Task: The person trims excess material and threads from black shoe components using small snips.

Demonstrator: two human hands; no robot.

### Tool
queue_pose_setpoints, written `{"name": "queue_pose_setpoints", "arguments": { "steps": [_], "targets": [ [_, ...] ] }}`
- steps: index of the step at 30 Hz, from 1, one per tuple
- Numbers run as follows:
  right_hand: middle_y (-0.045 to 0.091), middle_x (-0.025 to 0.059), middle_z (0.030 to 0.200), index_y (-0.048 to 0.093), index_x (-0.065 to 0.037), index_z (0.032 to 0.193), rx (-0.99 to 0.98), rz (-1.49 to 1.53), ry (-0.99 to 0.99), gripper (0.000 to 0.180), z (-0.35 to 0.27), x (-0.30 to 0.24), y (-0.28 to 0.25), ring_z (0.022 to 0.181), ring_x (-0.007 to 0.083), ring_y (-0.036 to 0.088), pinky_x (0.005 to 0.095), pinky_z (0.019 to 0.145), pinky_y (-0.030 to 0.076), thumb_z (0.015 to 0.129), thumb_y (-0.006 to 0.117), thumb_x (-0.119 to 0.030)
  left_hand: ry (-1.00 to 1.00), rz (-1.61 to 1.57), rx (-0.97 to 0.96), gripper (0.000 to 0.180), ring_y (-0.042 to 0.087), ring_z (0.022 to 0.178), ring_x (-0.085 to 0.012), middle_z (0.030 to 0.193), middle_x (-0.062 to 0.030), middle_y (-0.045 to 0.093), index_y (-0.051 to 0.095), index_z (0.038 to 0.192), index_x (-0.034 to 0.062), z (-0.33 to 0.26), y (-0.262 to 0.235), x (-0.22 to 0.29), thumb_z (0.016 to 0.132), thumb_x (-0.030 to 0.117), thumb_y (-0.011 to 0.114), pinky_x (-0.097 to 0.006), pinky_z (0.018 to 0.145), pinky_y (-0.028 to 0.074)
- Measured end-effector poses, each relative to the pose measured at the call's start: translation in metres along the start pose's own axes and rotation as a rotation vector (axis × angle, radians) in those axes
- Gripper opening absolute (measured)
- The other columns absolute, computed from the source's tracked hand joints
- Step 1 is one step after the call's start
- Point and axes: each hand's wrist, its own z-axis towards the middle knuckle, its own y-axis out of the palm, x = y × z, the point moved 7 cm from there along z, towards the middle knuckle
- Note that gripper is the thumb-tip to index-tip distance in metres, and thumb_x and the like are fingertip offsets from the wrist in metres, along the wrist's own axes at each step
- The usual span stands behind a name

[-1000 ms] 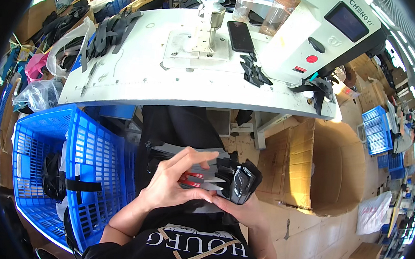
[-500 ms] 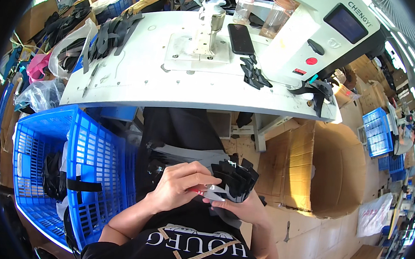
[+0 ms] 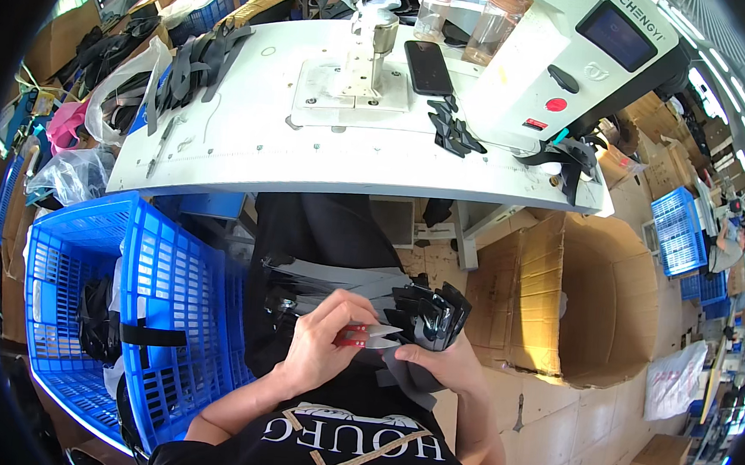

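Over my lap, my left hand is closed round a pair of red-handled thread snips. Their two pointed blades stand apart, aimed at my right hand. That hand grips a bundle of black strap pieces with shiny dark ends, its thumb pressed on the near side. Grey strap ends hang below the thumb. Long grey and black straps lie across my dark trousers, running to the bundle. Most of my right fingers are hidden behind the pieces.
Ahead stands a white sewing machine table with a phone, small black pieces and dark straps. Blue crates stand at my left. An open cardboard box sits on the floor at my right.
The snips have turned and their blades show wider apart, with the red handles more visible. My left hand has shifted slightly. The bundle has tilted a little rightward.
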Motion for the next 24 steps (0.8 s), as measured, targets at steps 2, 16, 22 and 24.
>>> {"name": "queue_pose_setpoints", "arguments": {
  "steps": [2,16,22,24],
  "targets": [
    [0.068,0.0075,0.109,0.058,0.000,0.124,-0.021,0.061,0.058,0.049,0.003,-0.001,-0.005,0.101,0.0152,0.064,0.0317,0.090,0.052,0.082,0.082,-0.008,-0.162,-0.059,-0.063,0.028,0.066,0.071,-0.0128,0.088,-0.0049,0.066,0.064,0.094,0.0040,-0.012,0.002,-0.014,0.073,-0.011,0.074,-0.025,0.061,0.053],
    [0.067,0.0105,0.090,0.062,0.002,0.117,-0.058,0.061,0.051,0.040,0.015,-0.057,-0.059,0.077,0.0132,0.060,0.0283,0.072,0.049,0.093,0.070,-0.030,-0.614,0.078,0.188,0.019,0.055,0.061,-0.0057,0.065,-0.0040,0.061,0.059,0.085,-0.0012,-0.091,-0.058,-0.101,0.080,0.000,0.077,-0.022,0.059,0.044],
    [0.068,0.0139,0.088,0.061,0.005,0.116,-0.201,0.166,0.139,0.034,0.015,-0.054,-0.026,0.074,0.0165,0.061,0.0318,0.073,0.051,0.096,0.062,-0.022,-0.255,0.405,0.269,0.036,0.063,0.069,-0.0209,0.087,-0.0104,0.062,0.065,0.097,0.0037,-0.048,-0.072,-0.039,0.069,0.007,0.087,-0.032,0.059,0.051],
    [0.069,0.0171,0.084,0.062,0.007,0.111,-0.190,0.111,0.236,0.032,0.008,-0.060,-0.009,0.070,0.0200,0.065,0.0364,0.076,0.054,0.094,0.060,-0.020,-0.106,0.376,0.241,0.040,0.063,0.071,-0.0223,0.091,-0.0103,0.060,0.066,0.100,0.0051,-0.034,-0.071,-0.021,0.067,0.010,0.088,-0.033,0.060,0.052]
  ]
}}
